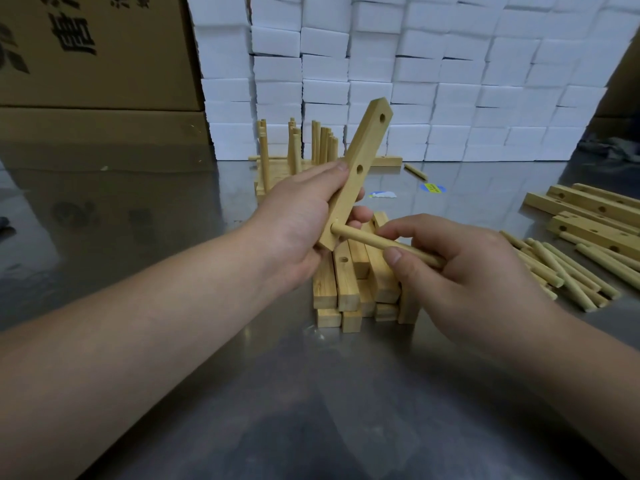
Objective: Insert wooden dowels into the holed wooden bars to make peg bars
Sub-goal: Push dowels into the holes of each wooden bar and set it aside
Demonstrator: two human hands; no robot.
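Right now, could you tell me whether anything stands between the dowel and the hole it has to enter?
Nothing visible does. The dowel, pinched by the right hand, already has its tip at the lowest hole of the bar; the left hand grips the bar just above it.

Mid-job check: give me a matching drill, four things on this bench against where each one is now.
Things: 1 raised bar; 2 single dowel; 3 loose dowels; 4 finished peg bars.
Places: A heaped on the table, right side; B at the back, pegs upright; C gripped by the left hand; D pinched by the right hand.
Pairs: 1-C, 2-D, 3-A, 4-B.
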